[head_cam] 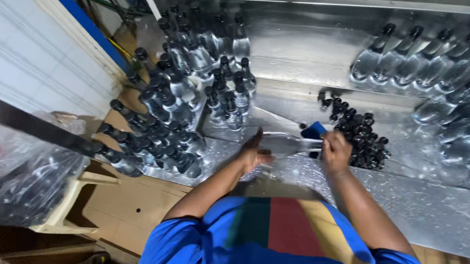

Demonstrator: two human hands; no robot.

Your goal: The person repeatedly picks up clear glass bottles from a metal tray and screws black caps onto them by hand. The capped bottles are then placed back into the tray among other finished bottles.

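Both hands are working one clear bottle (286,144): our left hand (252,154) is cupping its base, our right hand (335,150) is closing around its neck. We are holding it lying sideways above the shiny metal table (431,209), neck pointing toward the pile of black caps (362,135).

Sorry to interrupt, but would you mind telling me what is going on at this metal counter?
A person in a blue shirt holds a clear bottle lying sideways over the metal counter. The left hand steadies its base, while the right hand is at its neck, beside a pile of black caps. Capped bottles crowd the counter's left end, and more bottles lie in a row at the back right.
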